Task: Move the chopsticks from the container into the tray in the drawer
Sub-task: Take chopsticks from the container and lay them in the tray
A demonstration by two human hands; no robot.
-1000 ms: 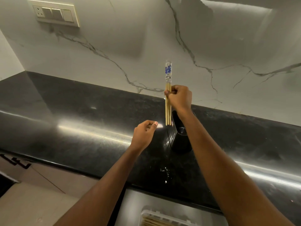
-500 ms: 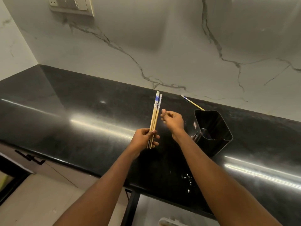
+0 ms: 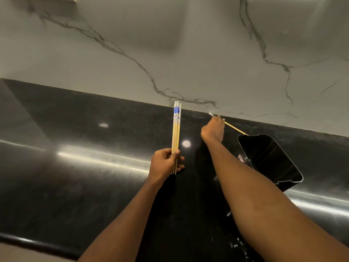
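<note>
The left half of the black polished counter (image 3: 75, 176) shows streaks of reflected light. Near the middle, your left grip (image 3: 164, 163) is held above the counter, with fingers and thumb curled round the lower ends of a bundle of chopsticks (image 3: 176, 133). They stand nearly upright, and their blue-and-white patterned tops reach the line where the counter's back edge meets the marble wall (image 3: 170, 53). Just right of them, your right grip (image 3: 213, 130) is stretched toward the back edge. Its fingers are closed on a lone chopstick (image 3: 236, 129) near the patterned top, whose tip pokes out past them. That stick slants down and right into the back left corner of the black container (image 3: 268, 157). The container stands on the counter toward its right end, mouth open toward you, with your right forearm crossing its near left side.
</note>
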